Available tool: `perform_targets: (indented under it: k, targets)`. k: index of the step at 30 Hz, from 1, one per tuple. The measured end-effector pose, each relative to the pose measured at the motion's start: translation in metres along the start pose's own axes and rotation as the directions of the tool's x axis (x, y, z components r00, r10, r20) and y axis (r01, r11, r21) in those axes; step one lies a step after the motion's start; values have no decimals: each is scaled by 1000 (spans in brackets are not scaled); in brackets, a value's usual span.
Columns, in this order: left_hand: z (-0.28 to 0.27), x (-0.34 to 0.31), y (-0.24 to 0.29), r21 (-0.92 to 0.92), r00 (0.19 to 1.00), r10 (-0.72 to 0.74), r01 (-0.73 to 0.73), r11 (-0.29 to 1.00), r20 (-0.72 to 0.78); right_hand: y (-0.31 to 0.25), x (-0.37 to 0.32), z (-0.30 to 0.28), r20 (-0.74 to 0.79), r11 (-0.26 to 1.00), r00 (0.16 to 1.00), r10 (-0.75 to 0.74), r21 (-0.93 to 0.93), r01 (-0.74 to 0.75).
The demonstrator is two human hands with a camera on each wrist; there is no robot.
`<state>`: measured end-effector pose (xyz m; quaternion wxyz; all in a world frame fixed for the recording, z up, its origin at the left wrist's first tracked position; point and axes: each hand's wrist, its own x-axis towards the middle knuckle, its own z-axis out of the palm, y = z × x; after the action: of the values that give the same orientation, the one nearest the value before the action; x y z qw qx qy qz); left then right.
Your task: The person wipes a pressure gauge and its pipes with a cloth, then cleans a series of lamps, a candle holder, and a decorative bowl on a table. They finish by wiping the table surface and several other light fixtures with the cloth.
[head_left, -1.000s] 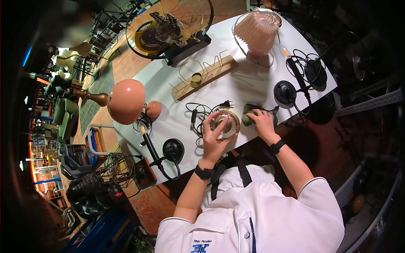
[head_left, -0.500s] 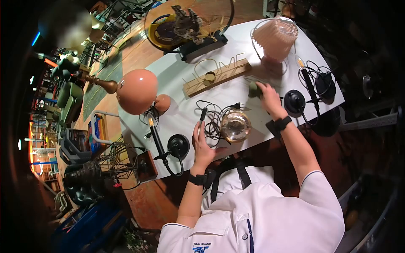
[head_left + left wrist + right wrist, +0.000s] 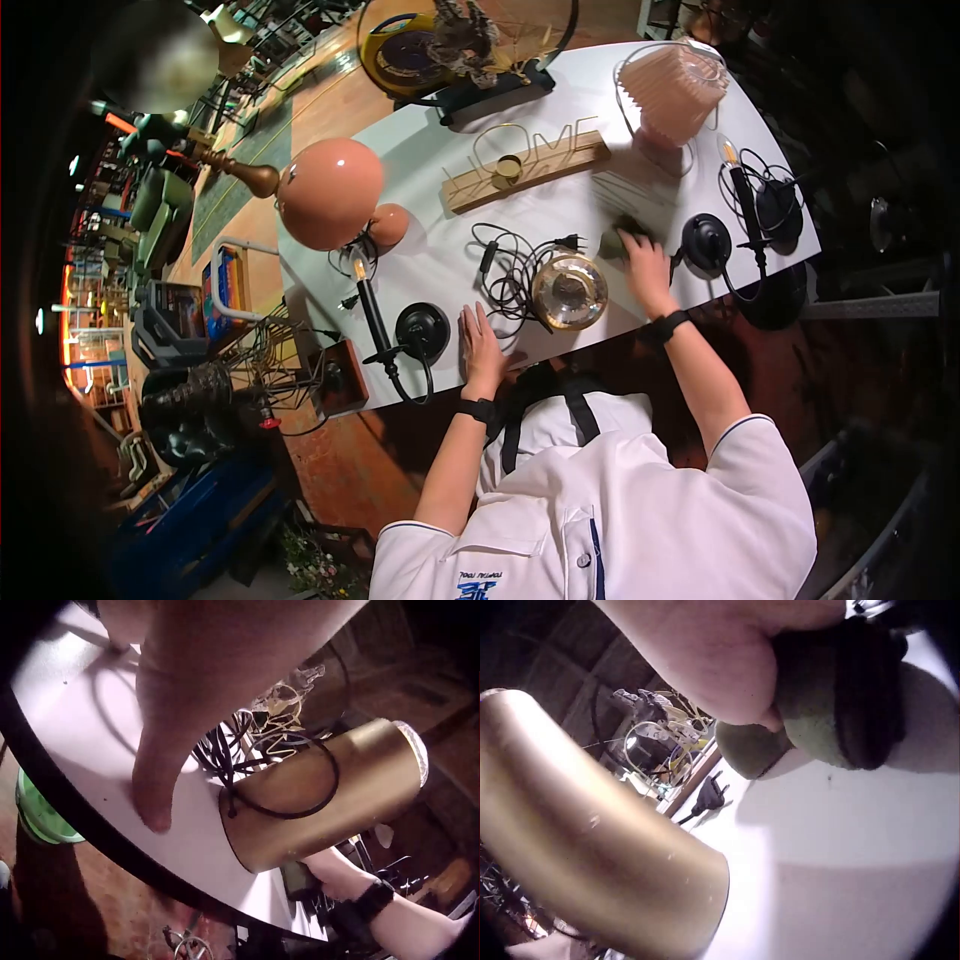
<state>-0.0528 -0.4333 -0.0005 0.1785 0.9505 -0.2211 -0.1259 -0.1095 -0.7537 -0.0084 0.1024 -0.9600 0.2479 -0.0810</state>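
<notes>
My left hand lies on the white table with its fingers straight, between a black wall lamp and a tangle of black cable. A gold cylinder lamp with a clear glass top stands upright between my hands. To its right, my right hand grips a rounded green-and-black thing low over the tabletop. Two green lobes and a dark band show on it in the right wrist view; my palm hides the rest. A black plug lies close by.
Behind the cables, a wooden bar with wire letters stands on the table. A pink pleated lamp is at the back right, a second black wall lamp at the right. An orange globe lamp stands left.
My left hand let go of the gold lamp and moved left onto the table. My right hand carried the green-and-black thing away from me, then drew it back toward the near side.
</notes>
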Motion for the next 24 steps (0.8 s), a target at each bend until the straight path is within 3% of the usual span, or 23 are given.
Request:
perform_targets:
  k: [9, 12, 14, 15, 17, 20, 24]
  targets:
    - [2, 7, 3, -10, 998, -57, 57, 998, 3, 4, -102, -54, 69, 994, 993, -92, 57, 89]
    - [-5, 7, 10, 11, 996, -88, 88, 996, 32, 15, -106, -79, 302, 996, 953, 16, 81, -43]
    - [-5, 6, 10, 11, 996, -87, 87, 996, 24, 25, -84, -96, 536, 971, 840, 77, 151, -185]
    - [-4, 6, 9, 7, 996, -88, 88, 996, 18, 31, -71, -92, 515, 969, 852, 91, 152, -195]
    - [-2, 8, 9, 9, 997, -83, 83, 997, 7, 26, -40, -90, 212, 962, 972, 103, 227, -152]
    - [0, 7, 5, 28, 996, -89, 89, 996, 26, 14, 25, -72, -88, 955, 988, 126, 282, -97]
    - [-2, 8, 7, 2, 996, -84, 84, 997, 44, 7, 73, -19, -99, 973, 982, 159, 183, -140]
